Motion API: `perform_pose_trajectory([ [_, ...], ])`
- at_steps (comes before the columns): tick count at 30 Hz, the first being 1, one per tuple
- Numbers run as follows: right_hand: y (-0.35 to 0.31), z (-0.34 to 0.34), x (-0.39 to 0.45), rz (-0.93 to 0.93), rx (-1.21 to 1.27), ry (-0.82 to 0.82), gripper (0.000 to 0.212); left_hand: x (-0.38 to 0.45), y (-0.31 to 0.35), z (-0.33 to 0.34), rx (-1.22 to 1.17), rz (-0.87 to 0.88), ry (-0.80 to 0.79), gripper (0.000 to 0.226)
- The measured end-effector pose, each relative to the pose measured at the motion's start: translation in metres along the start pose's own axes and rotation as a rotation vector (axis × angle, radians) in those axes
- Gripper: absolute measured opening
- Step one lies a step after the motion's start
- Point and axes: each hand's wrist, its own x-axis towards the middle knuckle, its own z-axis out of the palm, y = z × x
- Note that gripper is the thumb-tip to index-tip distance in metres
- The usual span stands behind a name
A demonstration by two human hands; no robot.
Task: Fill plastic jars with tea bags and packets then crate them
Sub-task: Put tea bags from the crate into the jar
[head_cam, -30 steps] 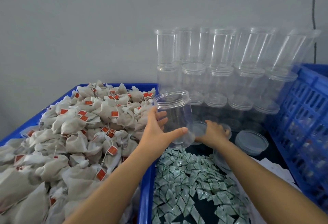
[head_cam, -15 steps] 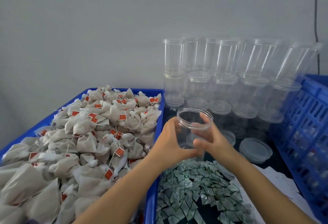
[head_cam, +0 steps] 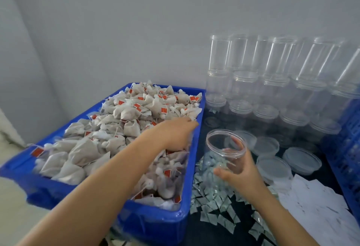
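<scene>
A blue plastic bin (head_cam: 187, 214) fills the lower left of the frame, heaped with beige cloth-like tea bags (head_cam: 124, 117) on strings with small red tags; the tag print is too small to read. At the upper right, clear plastic jars (head_cam: 253, 82) stand stacked in rows against the grey wall. At the right edge stands a blue lattice crate (head_cam: 348, 148). Shallow translucent lids (head_cam: 302, 160) lie below the stacks. Small pale green packets (head_cam: 212, 204) are scattered on the dark worktop at bottom centre. At centre right, the right hand (head_cam: 239, 173) curls its grip around an open clear jar (head_cam: 224, 154), tilted above the packets. The left hand (head_cam: 175, 134) reaches into the tea bags, fingers down among them; whether its grip holds one I cannot tell.
</scene>
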Motion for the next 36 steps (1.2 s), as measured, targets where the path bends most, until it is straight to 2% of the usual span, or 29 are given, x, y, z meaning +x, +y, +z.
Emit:
perform_pose_trajectory([
  [3, 0.013, 0.015, -0.007, -0.004, -0.056, 0.015, 0.097, -0.02, -0.026, 0.004, 0.153, -0.234, 0.177, 0.054],
  [6, 0.026, 0.023, -0.011, 0.003, -0.043, 0.027, 0.094, -0.037, -0.044, 0.013, 0.262, -0.441, 0.245, 0.047],
  [9, 0.039, 0.023, -0.014, -0.004, -0.038, 0.063, 0.102, -0.047, -0.052, 0.025, 0.319, -0.533, 0.258, 0.044],
  [14, 0.052, 0.021, -0.019, -0.04, -0.026, 0.081, 0.101, -0.05, -0.059, 0.033, 0.289, -0.643, 0.244, 0.03],
  [22, 0.053, 0.023, -0.021, -0.063, -0.074, 0.077, 0.105, -0.047, -0.071, 0.031, 0.228, -0.661, 0.318, 0.041],
  [24, 0.051, 0.024, -0.02, -0.079, -0.103, 0.075, 0.106, -0.047, -0.074, 0.029, 0.199, -0.649, 0.318, 0.036],
  [27, 0.048, 0.026, -0.02, -0.098, -0.131, 0.087, 0.1, -0.048, -0.077, 0.023, 0.029, -0.676, 0.314, 0.024],
  [31, 0.05, 0.025, -0.019, -0.105, -0.145, 0.079, 0.102, -0.05, -0.075, 0.016, -0.019, -0.585, 0.431, 0.008],
  [36, 0.051, 0.026, -0.02, -0.088, -0.122, 0.107, 0.097, -0.049, -0.055, 0.002, -0.012, -0.474, 0.521, 0.02],
])
